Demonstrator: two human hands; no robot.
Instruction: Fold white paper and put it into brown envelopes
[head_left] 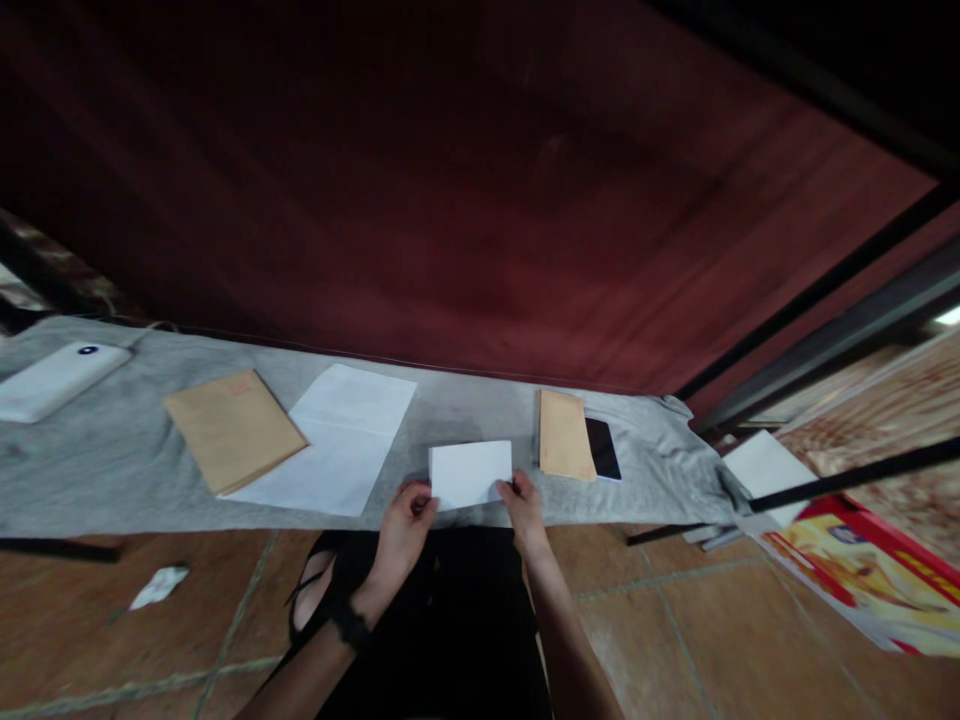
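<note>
Inspector: What is lying at the far left?

Operator: A white device (66, 382) is resting on the grey cloth (480, 408). To its right, a large brown envelope (234, 428) is lying at a slant, its lower right part covering a portion of a creased white sheet (358, 412).

Inspector: How is your left hand (406, 521) engaging?

Operator: My thumb and fingers are closing narrowly on the lower left corner of the white paper (471, 475). A dark band (349, 624) is encircling that wrist.

Inspector: Where is the white paper sitting?

Operator: It is spanning the space between my hands, at the near edge of the cloth, its long side running left to right.

Inspector: And your right hand (523, 507)?

Operator: My thumb is pressing on the paper's face near the lower right corner; the fingers are gripping from the edge, and I cannot tell how far behind they are reaching.

Inspector: What is lying beyond?

Operator: A narrow brown envelope (566, 436) is lying just beside a dark-screened phone (604, 450). At the far right, a red and yellow printed box (870, 580) is standing below cloth level.
</note>
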